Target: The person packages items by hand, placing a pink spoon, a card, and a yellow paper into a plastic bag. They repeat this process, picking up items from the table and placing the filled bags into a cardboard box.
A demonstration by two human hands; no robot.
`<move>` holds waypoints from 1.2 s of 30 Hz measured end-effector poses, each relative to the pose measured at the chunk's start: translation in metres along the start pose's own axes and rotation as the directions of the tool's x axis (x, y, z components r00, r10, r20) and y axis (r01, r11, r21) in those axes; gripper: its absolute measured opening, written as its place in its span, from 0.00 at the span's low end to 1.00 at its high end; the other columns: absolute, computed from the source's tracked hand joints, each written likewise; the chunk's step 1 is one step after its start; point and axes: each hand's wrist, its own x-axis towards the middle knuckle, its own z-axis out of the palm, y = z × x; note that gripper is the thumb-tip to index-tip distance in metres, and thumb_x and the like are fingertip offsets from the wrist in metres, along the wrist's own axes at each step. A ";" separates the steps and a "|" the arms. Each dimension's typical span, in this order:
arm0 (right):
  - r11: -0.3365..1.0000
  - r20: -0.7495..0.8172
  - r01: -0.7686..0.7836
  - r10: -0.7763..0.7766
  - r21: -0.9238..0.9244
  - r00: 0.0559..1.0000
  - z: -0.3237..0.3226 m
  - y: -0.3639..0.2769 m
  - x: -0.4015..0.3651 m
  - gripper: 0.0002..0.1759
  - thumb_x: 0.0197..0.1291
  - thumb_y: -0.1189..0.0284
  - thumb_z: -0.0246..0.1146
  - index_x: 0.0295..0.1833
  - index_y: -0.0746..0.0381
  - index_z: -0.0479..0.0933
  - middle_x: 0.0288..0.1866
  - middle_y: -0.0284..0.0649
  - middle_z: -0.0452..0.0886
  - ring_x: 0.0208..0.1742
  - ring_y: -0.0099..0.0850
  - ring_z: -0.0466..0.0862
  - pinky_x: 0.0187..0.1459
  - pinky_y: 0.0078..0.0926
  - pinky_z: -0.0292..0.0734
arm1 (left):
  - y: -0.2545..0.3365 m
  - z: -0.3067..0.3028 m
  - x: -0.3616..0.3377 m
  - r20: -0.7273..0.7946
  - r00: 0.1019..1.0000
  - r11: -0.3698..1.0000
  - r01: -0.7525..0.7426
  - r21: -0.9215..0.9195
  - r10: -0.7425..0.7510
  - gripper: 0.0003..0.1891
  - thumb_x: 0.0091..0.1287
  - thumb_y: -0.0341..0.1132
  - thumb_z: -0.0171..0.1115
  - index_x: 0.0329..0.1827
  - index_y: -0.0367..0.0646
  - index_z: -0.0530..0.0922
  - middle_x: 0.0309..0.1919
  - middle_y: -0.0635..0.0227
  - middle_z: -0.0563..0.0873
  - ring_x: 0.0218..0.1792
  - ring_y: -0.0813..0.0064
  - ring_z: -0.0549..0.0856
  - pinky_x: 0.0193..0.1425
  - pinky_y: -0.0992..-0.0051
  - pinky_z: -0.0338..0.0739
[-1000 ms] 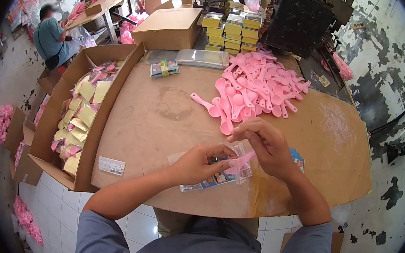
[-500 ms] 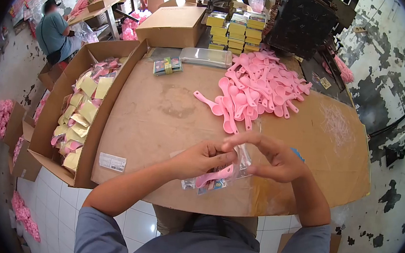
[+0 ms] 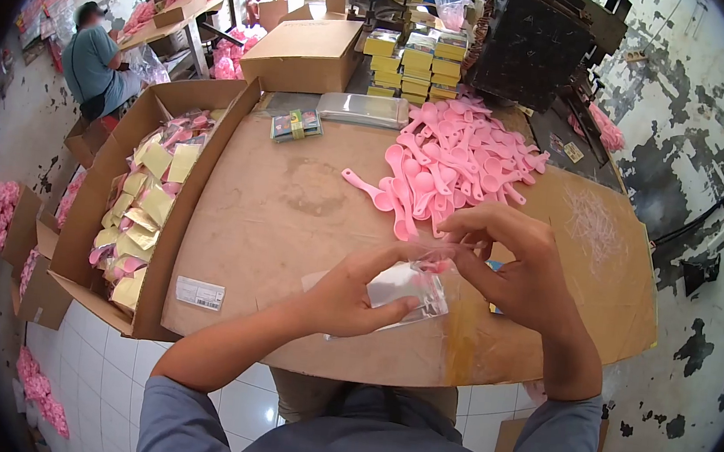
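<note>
Above the front of the cardboard-topped table, my left hand [image 3: 369, 292] has its thumb spread from its fingers, which touch a clear plastic piece at their tips. My right hand [image 3: 511, 258] pinches something clear, with a bit of pink below it; blur hides the details. Beneath the hands lies a clear plastic bag [image 3: 404, 291]. A small blue-and-yellow item [image 3: 494, 307] shows partly behind my right hand. Just beyond my hands is a heap of pink spoons [image 3: 460, 161].
An open carton [image 3: 231, 139] of bagged pink pieces and yellow cards stands left. Behind are a closed box [image 3: 305, 51], stacked card bundles [image 3: 420, 57] and a banded bundle [image 3: 297, 126]. A person [image 3: 94, 65] sits far left.
The pink spoon and packet that lay under my hands no longer show there; clear plastic does. My left thumb has spread, and my right hand has risen and turned.
</note>
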 end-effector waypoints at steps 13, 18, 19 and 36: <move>0.936 -0.312 0.184 -0.279 -0.300 0.908 0.013 0.022 0.002 0.12 0.59 0.79 0.74 0.49 0.62 0.85 0.40 0.37 0.86 0.42 0.33 0.86 0.41 0.29 0.78 | 0.005 0.001 0.002 -0.111 0.982 0.985 0.145 -0.098 -0.156 0.19 0.78 0.28 0.64 0.69 0.36 0.77 0.41 0.61 0.95 0.41 0.80 0.92 0.47 0.76 0.86; 0.752 -0.050 0.299 -0.403 -0.588 0.914 0.032 0.010 0.000 0.14 0.52 0.74 0.74 0.45 0.62 0.83 0.45 0.37 0.82 0.50 0.37 0.83 0.49 0.36 0.76 | 0.006 0.007 -0.002 -0.127 0.983 0.986 0.143 0.087 -0.132 0.26 0.75 0.29 0.67 0.74 0.34 0.72 0.37 0.60 0.95 0.36 0.77 0.93 0.41 0.75 0.86; 0.721 -0.032 0.304 -0.412 -0.623 0.910 0.036 0.011 0.000 0.14 0.51 0.73 0.73 0.45 0.63 0.82 0.45 0.37 0.81 0.50 0.37 0.83 0.49 0.36 0.76 | 0.001 0.010 -0.004 -0.137 0.985 0.984 0.124 0.130 -0.106 0.28 0.75 0.31 0.68 0.75 0.35 0.71 0.36 0.60 0.95 0.34 0.74 0.93 0.37 0.74 0.86; 0.624 0.133 -0.368 0.391 0.689 0.911 -0.164 0.159 -0.100 0.05 0.72 0.78 0.61 0.49 0.67 0.79 0.36 0.39 0.85 0.42 0.26 0.87 0.47 0.30 0.81 | 0.000 -0.004 0.003 -0.005 0.928 0.861 0.343 -0.375 -0.372 0.22 0.82 0.31 0.61 0.75 0.36 0.73 0.52 0.58 0.93 0.58 0.78 0.89 0.63 0.74 0.82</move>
